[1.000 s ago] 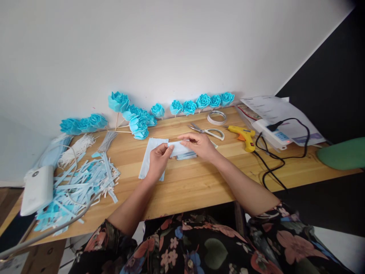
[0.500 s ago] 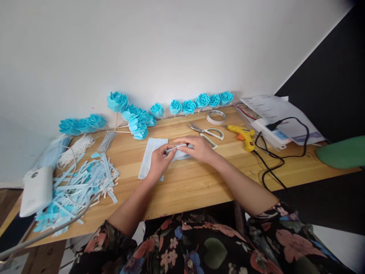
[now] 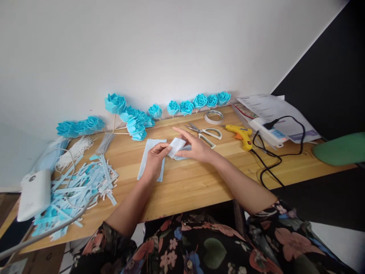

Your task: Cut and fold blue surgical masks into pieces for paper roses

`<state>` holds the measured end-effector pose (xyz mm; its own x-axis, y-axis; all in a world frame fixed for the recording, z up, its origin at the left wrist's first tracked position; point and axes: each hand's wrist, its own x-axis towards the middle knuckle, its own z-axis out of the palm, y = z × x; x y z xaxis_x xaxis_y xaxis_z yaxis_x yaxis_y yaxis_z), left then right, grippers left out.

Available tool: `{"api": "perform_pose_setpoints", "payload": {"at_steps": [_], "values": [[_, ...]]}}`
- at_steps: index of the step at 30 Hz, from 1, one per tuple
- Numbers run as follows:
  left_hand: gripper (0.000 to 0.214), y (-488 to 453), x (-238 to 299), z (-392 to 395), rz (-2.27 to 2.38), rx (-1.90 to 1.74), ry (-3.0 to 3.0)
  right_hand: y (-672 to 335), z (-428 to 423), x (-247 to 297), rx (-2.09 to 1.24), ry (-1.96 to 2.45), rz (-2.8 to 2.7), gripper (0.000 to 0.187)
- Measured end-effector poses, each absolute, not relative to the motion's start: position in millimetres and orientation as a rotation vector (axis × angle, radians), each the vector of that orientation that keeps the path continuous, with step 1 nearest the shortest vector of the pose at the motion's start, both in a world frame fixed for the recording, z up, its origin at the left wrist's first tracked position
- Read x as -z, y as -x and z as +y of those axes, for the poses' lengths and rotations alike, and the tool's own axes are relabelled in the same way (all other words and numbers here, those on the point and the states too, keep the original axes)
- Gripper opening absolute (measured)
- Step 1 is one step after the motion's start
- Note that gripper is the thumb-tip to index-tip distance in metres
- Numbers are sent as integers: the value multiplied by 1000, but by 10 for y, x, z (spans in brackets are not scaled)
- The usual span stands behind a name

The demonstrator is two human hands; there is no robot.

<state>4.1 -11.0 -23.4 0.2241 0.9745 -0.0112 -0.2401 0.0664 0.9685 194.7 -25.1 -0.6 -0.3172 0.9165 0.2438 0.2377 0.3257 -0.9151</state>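
Between the thumb and fingers of my left hand point(image 3: 156, 156) is pinched a small folded piece of white, cloth-like material point(image 3: 176, 147). My right hand point(image 3: 196, 148) is spread beside it, index finger stretched out, its thumb by the folded piece's lower right edge; whether the thumb touches it I cannot tell. A pale blue rectangular sheet point(image 3: 143, 169) lies flat on the table, partly under my left hand. More pale blue material point(image 3: 184, 157) shows below my right hand, mostly hidden by it.
Scissors point(image 3: 209, 133), a tape roll point(image 3: 214, 117) and a yellow glue gun point(image 3: 242, 136) lie right, near a power strip point(image 3: 268, 133). Blue fabric flowers point(image 3: 186, 107) line the wall. Cut strips point(image 3: 76, 190), a white device point(image 3: 34, 196) and a wire bundle point(image 3: 105, 143) are left.
The folded piece has turned up, its flat white face now showing. My right fingers have come off it and spread apart; my left hand keeps its pinch. The view has shifted slightly.
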Motion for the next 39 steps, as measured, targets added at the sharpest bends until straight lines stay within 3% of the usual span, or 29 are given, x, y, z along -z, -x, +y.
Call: {"api": "perform_pose_setpoints", "payload": {"at_steps": [3, 9, 16, 26, 39], "values": [[23, -50, 237, -115, 842, -1123, -1030, -1947, -213, 101, -1101, 1014, -1691, 90], [23, -75, 242, -132, 827, -1125, -1054, -1939, -199, 143, -1098, 1070, -1616, 71], [28, -75, 245, -127, 892, -1109, -1145, -1928, -231, 57, -856, 1162, -1720, 59], [18, -37, 205, -123, 988, -1144, -1402, -1899, -239, 46, -733, 1156, -1836, 58], [26, -36, 220, -84, 822, -1164, -998, -1955, -191, 77, -740, 1082, -1740, 55]]}}
